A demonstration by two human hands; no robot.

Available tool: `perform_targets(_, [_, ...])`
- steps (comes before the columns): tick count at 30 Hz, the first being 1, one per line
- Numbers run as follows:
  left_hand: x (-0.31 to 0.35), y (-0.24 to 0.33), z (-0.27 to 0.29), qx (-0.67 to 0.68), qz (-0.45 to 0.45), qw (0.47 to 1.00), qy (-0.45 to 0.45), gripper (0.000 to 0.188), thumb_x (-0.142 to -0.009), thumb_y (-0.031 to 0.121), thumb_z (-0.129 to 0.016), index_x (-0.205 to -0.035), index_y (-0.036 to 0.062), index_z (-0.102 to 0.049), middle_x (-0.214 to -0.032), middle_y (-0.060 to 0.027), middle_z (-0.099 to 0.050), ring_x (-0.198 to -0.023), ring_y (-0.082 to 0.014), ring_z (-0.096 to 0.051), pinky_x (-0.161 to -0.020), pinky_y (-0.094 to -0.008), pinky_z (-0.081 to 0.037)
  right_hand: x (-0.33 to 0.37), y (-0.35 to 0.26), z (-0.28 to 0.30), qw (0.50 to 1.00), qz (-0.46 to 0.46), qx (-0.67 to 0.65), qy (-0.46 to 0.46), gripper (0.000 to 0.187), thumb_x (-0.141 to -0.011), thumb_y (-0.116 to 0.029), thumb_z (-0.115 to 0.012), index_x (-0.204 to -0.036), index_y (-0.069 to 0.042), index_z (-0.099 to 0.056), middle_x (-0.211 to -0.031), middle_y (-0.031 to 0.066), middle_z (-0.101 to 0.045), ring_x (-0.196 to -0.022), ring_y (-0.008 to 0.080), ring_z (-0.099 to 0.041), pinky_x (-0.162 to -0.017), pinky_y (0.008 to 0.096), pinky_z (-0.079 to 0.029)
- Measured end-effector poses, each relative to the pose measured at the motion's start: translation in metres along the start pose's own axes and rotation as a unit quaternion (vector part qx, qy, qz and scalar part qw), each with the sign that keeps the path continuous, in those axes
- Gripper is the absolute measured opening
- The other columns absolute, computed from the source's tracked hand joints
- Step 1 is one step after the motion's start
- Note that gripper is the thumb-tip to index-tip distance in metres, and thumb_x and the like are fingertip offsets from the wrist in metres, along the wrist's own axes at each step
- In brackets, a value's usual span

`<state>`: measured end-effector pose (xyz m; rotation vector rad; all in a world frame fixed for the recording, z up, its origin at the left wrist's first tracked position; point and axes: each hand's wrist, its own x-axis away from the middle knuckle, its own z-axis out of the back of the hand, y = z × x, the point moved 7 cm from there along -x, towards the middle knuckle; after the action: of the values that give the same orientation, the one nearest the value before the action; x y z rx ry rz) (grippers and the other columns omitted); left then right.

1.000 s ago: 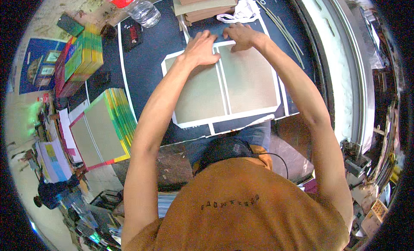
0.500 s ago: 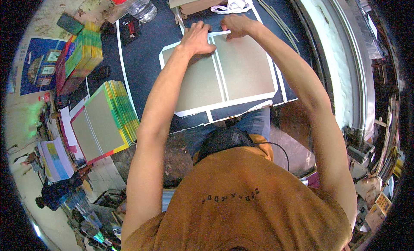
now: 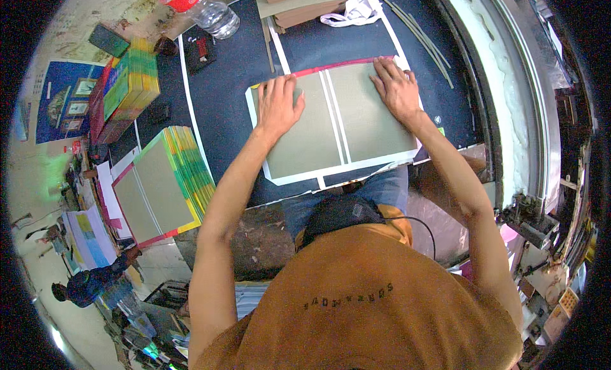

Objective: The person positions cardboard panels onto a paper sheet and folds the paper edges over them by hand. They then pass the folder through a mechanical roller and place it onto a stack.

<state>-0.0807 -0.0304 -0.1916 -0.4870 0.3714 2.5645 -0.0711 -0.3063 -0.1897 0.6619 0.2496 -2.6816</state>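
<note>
A book cover (image 3: 356, 115) lies before me, grey boards on a white-backed sheet, with two white strips down its middle. Along its far edge a red and yellow margin is folded over onto the boards. The near and side margins still show white. My left hand (image 3: 278, 106) rests on the far left corner, fingers stretched flat over the fold. At the far right corner my right hand (image 3: 398, 93) presses the folded edge with outstretched fingers. Neither hand grips anything.
A stack of finished covers (image 3: 188, 173) stands at the left, another stack (image 3: 133, 83) behind it. Farther back are a plastic bottle (image 3: 219, 19), brown boards (image 3: 309, 7), a white cloth (image 3: 356, 8) and thin grey strips (image 3: 420, 42). A person (image 3: 95, 284) is far left.
The cover's far margin has been folded over, and its red side now shows. My hands have moved apart, the right one toward the far right corner and the left toward the far left.
</note>
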Motion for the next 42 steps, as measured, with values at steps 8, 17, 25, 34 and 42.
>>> perform_targets(8, [-0.025,0.011,-0.013,-0.029,0.061,0.984,-0.166,0.048,-0.092,0.033,-0.063,-0.126,-0.0009,-0.059,-0.12,-0.0181,-0.058,-0.112,-0.0349,-0.055,-0.1,-0.0509,-0.041,-0.03,-0.083,-0.045,0.992,-0.026,0.018,-0.123,0.065,-0.102,-0.051,-0.044,-0.149,-0.006,-0.047,-0.157,0.0114,-0.045,-0.143,0.0248,-0.044,-0.119,0.0506,-0.028])
perform_targets(17, [-0.017,0.024,-0.035,-0.002,0.03,0.988,-0.149,0.075,-0.096,0.041,-0.055,-0.152,-0.0055,-0.035,-0.161,-0.0228,-0.031,-0.15,-0.0391,-0.028,-0.123,-0.0501,-0.024,-0.027,-0.056,-0.036,0.989,-0.064,0.05,-0.123,0.072,-0.1,-0.056,-0.046,-0.155,-0.009,-0.04,-0.159,0.0097,-0.042,-0.148,0.0239,-0.038,-0.124,0.0499,-0.02])
perform_targets(25, [0.013,-0.006,0.004,0.013,0.087,0.992,-0.087,0.065,-0.093,0.041,-0.062,-0.136,-0.0058,-0.05,-0.132,-0.0214,-0.053,-0.124,-0.0389,-0.05,-0.105,-0.049,-0.043,-0.005,-0.005,-0.025,0.976,-0.11,0.105,-0.154,0.079,-0.099,-0.062,-0.042,-0.153,-0.005,-0.041,-0.161,0.0104,-0.039,-0.149,0.0252,-0.036,-0.125,0.0489,-0.018])
perform_targets(34, [0.005,-0.005,0.003,-0.031,0.107,0.984,-0.14,0.062,-0.092,0.043,-0.062,-0.134,-0.0017,-0.056,-0.13,-0.0192,-0.055,-0.121,-0.038,-0.052,-0.106,-0.0523,-0.043,-0.009,-0.006,-0.026,0.986,-0.115,0.03,-0.113,0.077,-0.099,-0.062,-0.042,-0.154,-0.007,-0.041,-0.161,0.0099,-0.038,-0.15,0.023,-0.035,-0.125,0.0519,-0.017])
perform_targets(42, [-0.047,0.056,-0.042,-0.01,0.036,0.999,-0.031,0.08,-0.093,0.053,-0.06,-0.147,-0.0032,-0.042,-0.156,-0.0221,-0.039,-0.146,-0.039,-0.034,-0.12,-0.0528,-0.027,-0.012,-0.02,-0.009,0.989,-0.1,0.039,-0.103,0.078,-0.098,-0.063,-0.045,-0.155,-0.011,-0.039,-0.163,0.0088,-0.037,-0.151,0.0238,-0.031,-0.123,0.0511,-0.021])
